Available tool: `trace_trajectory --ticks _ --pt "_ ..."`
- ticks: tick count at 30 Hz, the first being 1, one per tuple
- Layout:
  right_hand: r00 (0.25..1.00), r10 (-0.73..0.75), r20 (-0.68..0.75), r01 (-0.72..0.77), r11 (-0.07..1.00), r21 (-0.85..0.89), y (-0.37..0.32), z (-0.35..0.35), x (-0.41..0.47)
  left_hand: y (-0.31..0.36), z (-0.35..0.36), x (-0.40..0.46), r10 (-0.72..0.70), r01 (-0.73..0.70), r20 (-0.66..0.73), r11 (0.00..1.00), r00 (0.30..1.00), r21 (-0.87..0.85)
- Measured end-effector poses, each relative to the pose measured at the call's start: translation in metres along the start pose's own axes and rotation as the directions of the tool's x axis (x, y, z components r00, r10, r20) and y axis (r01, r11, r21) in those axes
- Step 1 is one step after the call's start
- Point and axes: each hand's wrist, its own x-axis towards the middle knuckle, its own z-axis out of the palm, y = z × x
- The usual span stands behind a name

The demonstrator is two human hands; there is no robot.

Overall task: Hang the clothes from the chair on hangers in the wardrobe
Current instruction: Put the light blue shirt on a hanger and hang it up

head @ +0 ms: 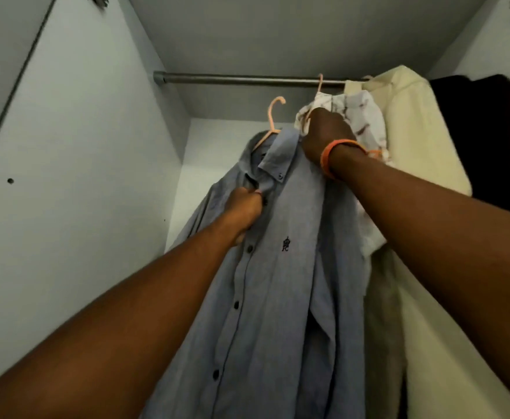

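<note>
Blue-grey button-front shirt (278,267) with dark buttons and a small dark chest emblem is hanging on a peach plastic hanger (273,119), held up inside a white wardrobe (75,146). The hanger's hook is pointing up in open air, below the grey metal rail (232,78) and not touching it. The left hand (244,208) is gripping the shirt's front placket just under the collar, fingers curled into the cloth. The right hand (326,136), wearing an orange wristband (335,155), is closed around the shirt's shoulder by the collar edge, up and to the right of the left hand's grip.

Immediately right of the right hand, a white patterned garment (359,122) is hanging from a second peach hanger on the rail, touching the blue shirt's side. Beyond it a cream garment (414,131) is hanging, then a dark garment (495,140) at the far right edge. Left of both grips, the rail is running bare to the wardrobe's side wall, leaving open room there above the raised hook.
</note>
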Motion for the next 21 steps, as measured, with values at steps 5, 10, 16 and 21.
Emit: trace_trajectory --ticks 5,10,16,21 --pt "0.997 0.063 -0.047 -0.064 0.998 -0.015 0.019 0.042 0.061 -0.005 0.006 0.062 0.074 -0.077 0.102 0.997 0.992 0.028" --pt "0.982 0.142 -0.122 -0.152 0.985 -0.082 0.019 0.061 0.108 -0.013 0.004 0.11 0.114 -0.115 0.169 0.993 0.979 -0.002" --pt "0.962 0.11 -0.251 -0.159 0.971 -0.181 0.021 0.063 0.137 -0.025 0.004 0.138 0.18 -0.171 0.208 0.984 0.961 -0.056" --pt "0.952 -0.016 -0.305 -0.084 0.946 -0.312 0.023 0.058 0.132 -0.029 0.007 0.142 0.197 -0.195 0.232 0.98 0.953 -0.033"
